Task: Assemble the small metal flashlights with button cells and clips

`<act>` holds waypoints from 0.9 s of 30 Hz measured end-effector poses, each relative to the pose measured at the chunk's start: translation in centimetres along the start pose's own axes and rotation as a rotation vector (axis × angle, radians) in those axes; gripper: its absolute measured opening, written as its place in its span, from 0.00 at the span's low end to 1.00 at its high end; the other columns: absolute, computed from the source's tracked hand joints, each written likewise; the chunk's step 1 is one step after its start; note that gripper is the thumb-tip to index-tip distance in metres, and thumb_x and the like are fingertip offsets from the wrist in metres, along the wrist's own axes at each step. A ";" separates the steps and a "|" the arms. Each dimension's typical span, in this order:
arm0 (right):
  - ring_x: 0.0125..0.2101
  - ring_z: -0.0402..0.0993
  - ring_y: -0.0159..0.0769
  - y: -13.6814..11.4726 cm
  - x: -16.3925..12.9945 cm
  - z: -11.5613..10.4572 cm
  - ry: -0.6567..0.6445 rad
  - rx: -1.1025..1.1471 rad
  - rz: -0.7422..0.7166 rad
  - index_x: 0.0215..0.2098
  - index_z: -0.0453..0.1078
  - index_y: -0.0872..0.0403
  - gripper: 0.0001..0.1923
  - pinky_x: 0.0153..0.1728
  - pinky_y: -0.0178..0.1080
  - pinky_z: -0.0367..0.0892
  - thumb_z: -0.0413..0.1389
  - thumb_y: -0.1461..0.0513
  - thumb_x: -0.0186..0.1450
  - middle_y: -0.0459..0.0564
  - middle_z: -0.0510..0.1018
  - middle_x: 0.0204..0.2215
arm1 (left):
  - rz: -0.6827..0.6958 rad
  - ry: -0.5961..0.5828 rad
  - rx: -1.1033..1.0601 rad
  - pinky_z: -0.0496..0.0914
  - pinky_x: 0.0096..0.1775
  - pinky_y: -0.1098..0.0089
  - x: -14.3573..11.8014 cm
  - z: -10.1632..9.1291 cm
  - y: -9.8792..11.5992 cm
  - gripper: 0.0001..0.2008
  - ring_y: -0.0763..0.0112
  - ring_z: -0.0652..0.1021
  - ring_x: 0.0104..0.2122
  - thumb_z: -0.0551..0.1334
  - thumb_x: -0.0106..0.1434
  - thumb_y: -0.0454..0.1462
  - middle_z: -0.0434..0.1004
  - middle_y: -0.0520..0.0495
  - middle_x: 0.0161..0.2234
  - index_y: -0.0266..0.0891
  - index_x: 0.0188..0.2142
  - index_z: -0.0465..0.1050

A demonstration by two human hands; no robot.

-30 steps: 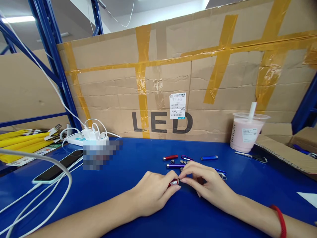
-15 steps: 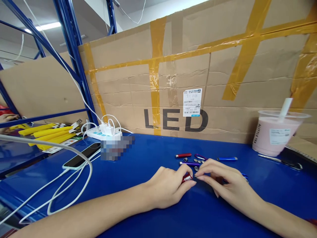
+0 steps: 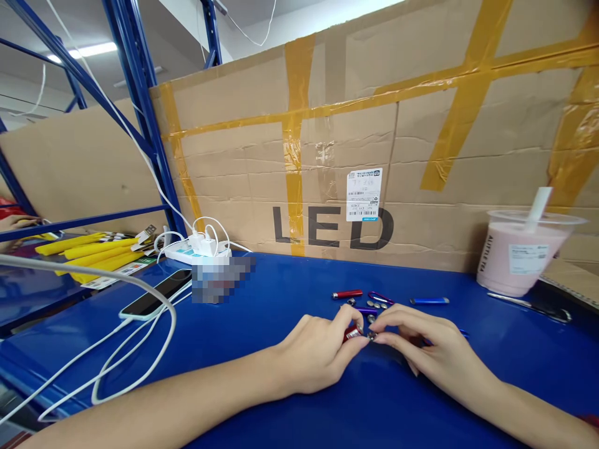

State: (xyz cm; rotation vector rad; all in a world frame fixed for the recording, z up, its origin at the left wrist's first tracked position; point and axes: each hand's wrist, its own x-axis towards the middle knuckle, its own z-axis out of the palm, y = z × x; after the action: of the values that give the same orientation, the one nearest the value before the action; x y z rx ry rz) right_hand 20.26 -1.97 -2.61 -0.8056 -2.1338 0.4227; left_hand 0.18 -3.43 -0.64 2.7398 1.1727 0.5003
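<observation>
My left hand (image 3: 322, 352) is closed, thumb and forefinger pinching a short red metal tube (image 3: 352, 333) that looks like a mini flashlight body. My right hand (image 3: 428, 340) pinches a small dark-and-silver piece (image 3: 371, 335) at the tube's right end; whether the two touch I cannot tell. Something blue (image 3: 463, 333) shows past the right hand, mostly hidden by it. Just beyond the fingers lie a purple tube (image 3: 365, 310), partly covered, several small round silver pieces (image 3: 371, 304) like button cells, a purplish carabiner (image 3: 381, 297) and a red tube with a silver end (image 3: 347, 294).
A blue flat-looking tube (image 3: 429, 301) lies farther right. Beyond it stand a pink drink cup (image 3: 521, 252) with a straw and a dark-handled metal tool (image 3: 531, 304). At left are a phone (image 3: 156, 294), white cables (image 3: 133, 374) and a power strip (image 3: 201, 248). A cardboard sheet (image 3: 234, 168) backs the blue table.
My right fingertips have opened slightly around the small piece, which now shows beside the red tube's end. The left hand keeps its hold almost in place.
</observation>
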 end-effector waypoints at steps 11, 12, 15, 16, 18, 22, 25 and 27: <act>0.14 0.65 0.22 -0.2 0.0 -0.2 0.010 -0.105 -0.087 0.35 0.74 0.55 0.09 0.16 0.25 0.63 0.54 0.60 0.61 0.46 0.76 0.24 | 0.147 0.254 -0.135 0.61 0.30 0.77 -0.2 0.6 -0.3 0.03 0.75 0.73 0.28 0.49 0.66 0.36 0.70 0.54 0.31 0.41 0.40 0.57; 0.15 0.67 0.24 -0.2 0.1 -0.2 0.010 -0.110 -0.084 0.34 0.74 0.55 0.09 0.17 0.25 0.64 0.54 0.59 0.61 0.46 0.76 0.24 | 0.162 0.264 -0.137 0.61 0.30 0.78 -0.2 0.6 -0.3 0.03 0.75 0.73 0.28 0.50 0.66 0.35 0.71 0.54 0.31 0.40 0.39 0.57; 0.21 0.71 0.27 -0.3 0.1 -0.2 0.011 -0.112 -0.090 0.31 0.74 0.55 0.10 0.21 0.25 0.66 0.54 0.57 0.61 0.47 0.77 0.25 | 0.189 0.258 -0.132 0.61 0.29 0.78 -0.1 0.5 -0.1 0.03 0.76 0.73 0.28 0.50 0.66 0.35 0.72 0.54 0.33 0.40 0.39 0.58; 0.22 0.72 0.27 -0.3 0.2 -0.2 0.009 -0.110 -0.095 0.31 0.74 0.55 0.11 0.22 0.26 0.66 0.54 0.57 0.61 0.48 0.77 0.26 | 0.188 0.245 -0.128 0.61 0.29 0.78 -0.1 0.4 0.0 0.03 0.76 0.73 0.28 0.50 0.66 0.35 0.72 0.54 0.33 0.40 0.40 0.58; 0.24 0.73 0.29 -0.3 0.3 -0.2 0.006 -0.104 -0.101 0.30 0.74 0.54 0.11 0.25 0.26 0.67 0.53 0.56 0.61 0.48 0.77 0.26 | 0.176 0.215 -0.119 0.61 0.29 0.78 -0.1 0.2 0.0 0.04 0.76 0.74 0.29 0.49 0.66 0.35 0.72 0.55 0.33 0.40 0.40 0.59; 0.27 0.73 0.28 -0.3 0.4 -0.2 -0.031 -0.082 -0.128 0.29 0.74 0.54 0.10 0.30 0.26 0.68 0.54 0.59 0.61 0.47 0.76 0.26 | 0.151 0.158 -0.089 0.62 0.30 0.77 -0.1 0.1 0.0 0.06 0.75 0.75 0.30 0.47 0.67 0.36 0.73 0.54 0.34 0.40 0.42 0.59; 0.28 0.73 0.28 -0.2 0.3 -0.2 -0.064 -0.059 -0.156 0.29 0.74 0.54 0.09 0.31 0.26 0.68 0.53 0.60 0.62 0.47 0.76 0.27 | 0.132 0.137 -0.058 0.62 0.29 0.76 -0.1 0.2 0.0 0.06 0.74 0.75 0.31 0.47 0.67 0.36 0.73 0.54 0.34 0.41 0.42 0.59; 0.29 0.73 0.28 0.0 0.3 -0.2 -0.082 -0.054 -0.155 0.29 0.74 0.54 0.10 0.31 0.26 0.68 0.52 0.60 0.63 0.47 0.76 0.27 | 0.135 0.120 -0.053 0.62 0.30 0.76 -0.1 0.2 0.0 0.06 0.73 0.75 0.30 0.47 0.67 0.36 0.73 0.54 0.34 0.41 0.42 0.59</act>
State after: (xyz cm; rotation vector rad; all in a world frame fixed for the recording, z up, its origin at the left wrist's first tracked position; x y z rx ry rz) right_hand 20.23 -1.75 -2.28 -0.6570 -2.2734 0.3231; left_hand 0.20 -3.47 -0.84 2.7900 0.9865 0.7099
